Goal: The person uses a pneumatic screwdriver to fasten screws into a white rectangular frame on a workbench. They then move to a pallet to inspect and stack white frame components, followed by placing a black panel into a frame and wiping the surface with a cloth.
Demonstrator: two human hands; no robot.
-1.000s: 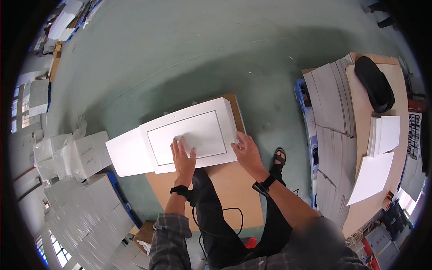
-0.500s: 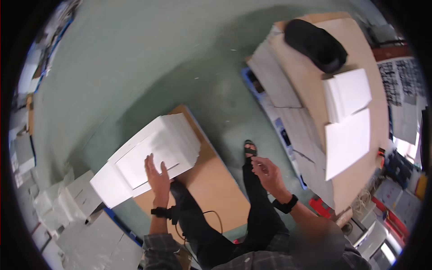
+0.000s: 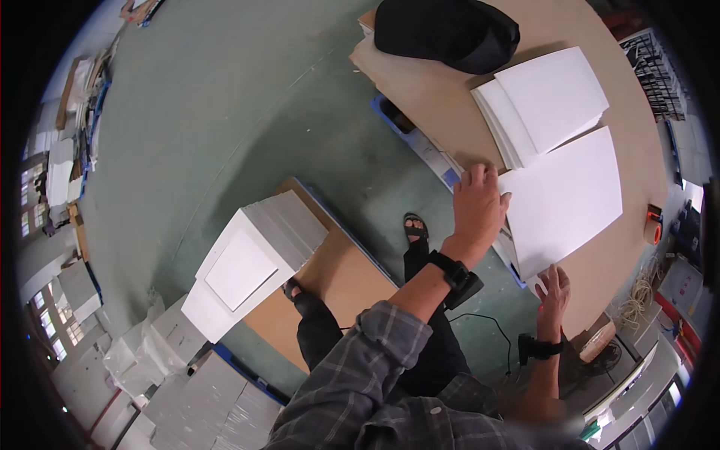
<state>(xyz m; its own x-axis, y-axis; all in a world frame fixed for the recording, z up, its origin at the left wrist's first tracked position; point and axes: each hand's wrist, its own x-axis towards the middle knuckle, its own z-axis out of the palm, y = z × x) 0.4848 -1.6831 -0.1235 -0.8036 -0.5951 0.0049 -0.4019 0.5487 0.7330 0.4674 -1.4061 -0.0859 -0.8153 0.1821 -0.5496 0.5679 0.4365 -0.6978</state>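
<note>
A white board [image 3: 566, 202] lies on the brown top of the stack at the right. My left hand [image 3: 478, 210] is at its left edge, fingers stretched and a little bent, the thumb beside the edge. At the board's near corner is my right hand [image 3: 553, 296], fingers apart and pointing toward it. Neither hand grips anything that I can see, and whether the fingertips touch the board I cannot tell. A small pile of white boards [image 3: 555, 97] sits just beyond, close against the single one.
A black cap [image 3: 446, 34] rests at the far end of the brown-topped stack [image 3: 637, 165]. An orange tape dispenser [image 3: 654, 225] is near its right edge. To the left, a tall pile of white boards [image 3: 240, 270] stands on a brown sheet [image 3: 337, 277] over a pallet.
Both hands have moved right, from above the left pile and the gap between the stacks to the single white board. My view has turned toward the right-hand stack.
</note>
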